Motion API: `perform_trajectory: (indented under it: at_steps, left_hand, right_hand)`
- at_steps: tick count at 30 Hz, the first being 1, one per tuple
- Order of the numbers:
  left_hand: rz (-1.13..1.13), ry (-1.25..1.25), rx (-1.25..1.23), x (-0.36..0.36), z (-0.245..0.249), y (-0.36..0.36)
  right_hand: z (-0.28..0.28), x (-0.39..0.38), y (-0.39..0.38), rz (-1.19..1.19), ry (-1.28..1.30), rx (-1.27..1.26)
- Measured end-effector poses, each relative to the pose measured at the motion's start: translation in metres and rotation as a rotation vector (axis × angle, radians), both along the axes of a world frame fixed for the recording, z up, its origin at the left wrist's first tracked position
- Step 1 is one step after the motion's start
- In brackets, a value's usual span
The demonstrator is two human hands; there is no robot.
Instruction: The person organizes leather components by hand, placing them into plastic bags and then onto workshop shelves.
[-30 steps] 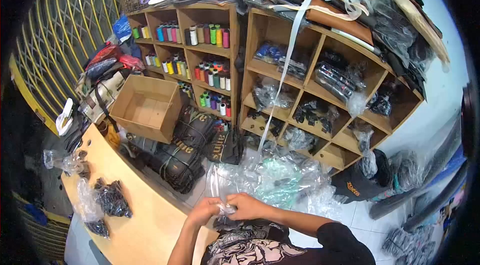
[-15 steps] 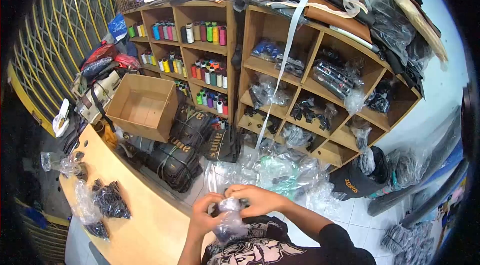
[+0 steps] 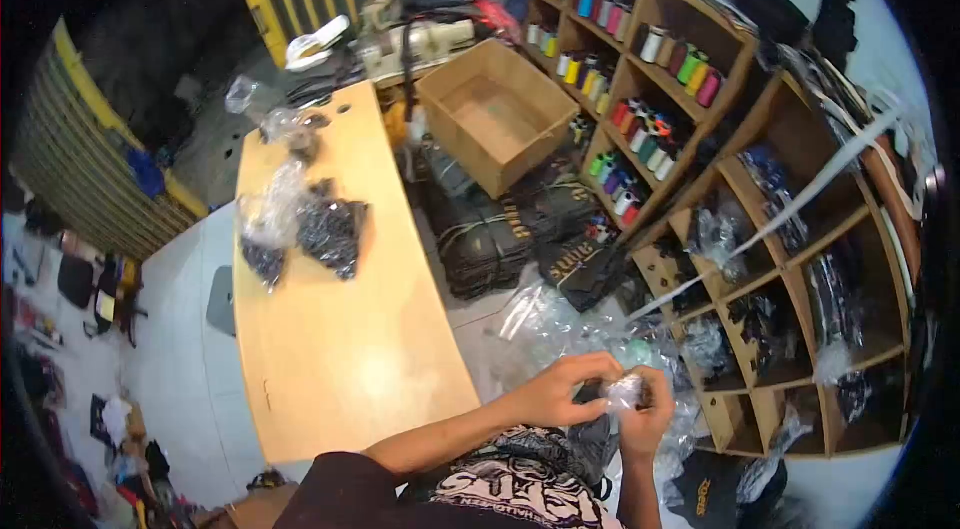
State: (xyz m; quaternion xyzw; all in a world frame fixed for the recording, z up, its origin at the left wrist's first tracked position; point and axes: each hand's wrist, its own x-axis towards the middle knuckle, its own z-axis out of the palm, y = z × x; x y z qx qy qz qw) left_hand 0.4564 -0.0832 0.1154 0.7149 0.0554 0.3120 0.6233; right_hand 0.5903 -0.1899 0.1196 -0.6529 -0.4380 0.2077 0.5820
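In front of my chest, a small clear plastic bag (image 3: 626, 391) is gripped between my two hands, its gathered top showing between the fingers. My left hand (image 3: 570, 391) reaches in from the left, thumb and fingers bent round the bag's near side. My right hand (image 3: 648, 411) closes on the opposite side with curled fingers. Something dark hangs just under the hands, and I cannot make out whether it is the bag's contents. On the wooden table (image 3: 370, 359) to my left lie plastic bags of black parts (image 3: 333, 234) and a crumpled clear bag (image 3: 275, 209).
An open cardboard box (image 3: 500, 124) rests beyond the table, beside bundled black bags (image 3: 485, 249). Shelves of thread spools (image 3: 640, 139) stand behind, and a cubby shelf (image 3: 790, 294) with bagged parts is at right. Loose clear plastic (image 3: 550, 329) covers some floor.
My view has turned left, so the table and box appear further right in the picture. Both hands still hold the plastic bag, with their grip around its top shifted.
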Motion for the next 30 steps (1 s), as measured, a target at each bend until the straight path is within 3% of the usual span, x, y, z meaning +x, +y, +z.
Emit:
perform_trajectory:
  at_steps: [2, 4, 9, 11, 12, 17, 20, 21, 24, 30]
  left_hand:
    - [0.003, 0.015, 0.021, -0.004, 0.003, 0.006]
    - [0.118, 0.017, 0.302, -0.008, 0.005, 0.009]
    - [0.206, 0.108, 0.046, -0.028, 0.015, 0.014]
    - [0.378, 0.213, 0.097, -0.033, 0.016, 0.008]
    - [0.443, 0.186, 0.099, -0.034, 0.016, 0.005]
    - [0.596, 0.209, 0.122, -0.039, 0.005, 0.007]
    - [0.66, 0.205, 0.159, -0.044, 0.0, 0.012]
    - [0.574, 0.167, 0.198, -0.048, 0.0, 0.014]
    - [0.491, 0.152, 0.24, -0.048, 0.0, 0.011]
    - [0.525, 0.108, 0.345, -0.048, 0.005, 0.011]
  right_hand:
    - [0.005, -0.006, 0.009, 0.001, -0.039, 0.0]
    - [0.011, -0.015, 0.016, -0.083, -0.091, -0.024]
    - [0.014, -0.022, 0.035, -0.044, -0.241, 0.003]
    - [0.013, -0.009, 0.039, 0.32, 0.271, -0.12]
    - [0.015, 0.0, 0.039, 0.482, 0.403, -0.166]
    - [-0.003, -0.009, 0.044, 0.536, 0.606, -0.157]
    - [-0.022, -0.022, 0.048, 0.267, 0.265, -0.083]
    - [-0.021, -0.026, 0.048, 0.261, 0.265, -0.087]
    - [-0.002, -0.044, 0.059, 0.068, -0.15, -0.046]
    - [-0.002, -0.053, 0.064, -0.047, -0.215, -0.042]
